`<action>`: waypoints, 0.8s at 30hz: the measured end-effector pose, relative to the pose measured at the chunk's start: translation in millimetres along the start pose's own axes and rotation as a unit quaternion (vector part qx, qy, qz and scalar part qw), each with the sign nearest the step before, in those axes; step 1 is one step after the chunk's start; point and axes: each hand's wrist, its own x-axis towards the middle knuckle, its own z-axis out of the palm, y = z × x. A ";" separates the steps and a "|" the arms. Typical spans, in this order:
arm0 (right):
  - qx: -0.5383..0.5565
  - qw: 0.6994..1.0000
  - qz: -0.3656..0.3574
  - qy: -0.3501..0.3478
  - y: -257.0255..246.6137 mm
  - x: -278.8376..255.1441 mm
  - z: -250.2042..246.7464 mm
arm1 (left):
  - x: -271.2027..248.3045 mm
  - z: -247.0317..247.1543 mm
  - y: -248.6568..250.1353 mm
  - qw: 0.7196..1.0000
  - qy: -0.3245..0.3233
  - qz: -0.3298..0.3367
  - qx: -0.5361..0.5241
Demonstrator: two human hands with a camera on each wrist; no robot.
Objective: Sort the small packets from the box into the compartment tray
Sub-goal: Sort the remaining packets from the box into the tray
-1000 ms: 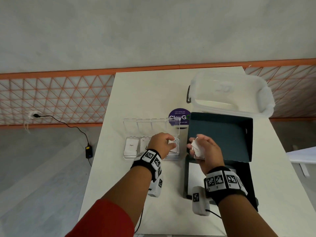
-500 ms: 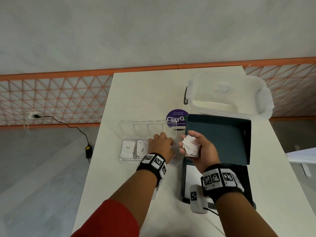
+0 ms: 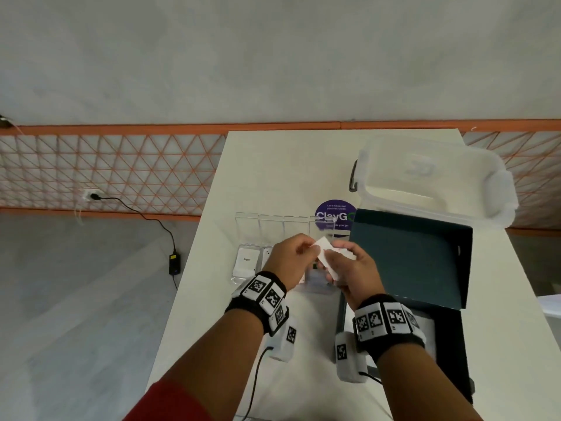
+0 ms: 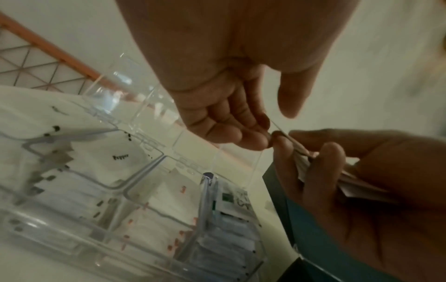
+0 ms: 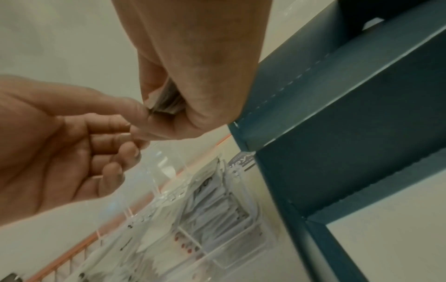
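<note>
Only wristward: "Pepper" packet (image 4: 121,157) legible.

Print on the packets (image 3: 326,256) in the right hand (image 3: 353,270) illegible (tray's (image 3: 243,276) right compartments behind both hands).

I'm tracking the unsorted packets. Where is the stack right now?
In the head view, the stack of packets sits in the right hand, above the compartment tray's right end, beside the dark box.

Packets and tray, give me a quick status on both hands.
Right hand grips a packet stack. Left hand pinches the top packet, above the clear compartment tray. Nothing blocking the tray.
</note>
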 end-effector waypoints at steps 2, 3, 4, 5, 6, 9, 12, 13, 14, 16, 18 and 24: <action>-0.018 1.000 0.001 0.002 3.0 -0.5 8.2 | -0.7 -5.2 -4.0 1.000 0.025 0.001 0.008; -0.030 1.000 0.004 0.005 4.5 -1.1 12.1 | -0.1 -8.8 -6.5 0.999 0.039 0.002 0.003; -0.039 0.999 0.008 0.008 6.1 -1.6 15.6 | 1.0 -13.2 -9.0 0.998 0.055 0.003 -0.009; -0.046 0.999 0.012 0.010 7.3 -2.2 18.7 | 2.2 -18.5 -11.7 0.998 0.068 0.005 -0.019; -0.054 0.998 0.015 0.012 8.3 -2.6 21.4 | 3.1 -23.6 -13.6 0.997 0.077 0.006 -0.026; -0.074 0.997 0.020 0.015 11.3 -3.2 29.4 | 4.0 -36.5 -21.0 0.996 0.083 0.007 -0.029; -0.080 0.996 0.024 0.016 13.2 -2.7 34.8 | 5.9 -46.4 -25.9 0.996 0.083 -0.001 -0.017; -0.079 0.996 0.024 0.018 12.8 -2.9 35.0 | 6.8 -49.0 -27.0 0.997 0.080 -0.006 -0.009; -0.068 0.997 0.024 0.018 12.3 -3.0 34.5 | 7.8 -50.7 -27.5 0.997 0.077 -0.013 0.001; -0.012 1.000 0.022 0.015 11.0 -3.4 31.6 | 9.5 -50.3 -28.7 0.997 0.071 -0.030 0.026; 0.052 0.998 0.023 0.018 8.6 -2.6 26.0 | 10.1 -45.2 -28.8 0.996 0.058 -0.037 0.063; 0.118 0.992 0.032 0.026 3.0 -1.2 6.4 | 13.8 -28.4 -31.3 0.980 -0.017 -0.035 0.194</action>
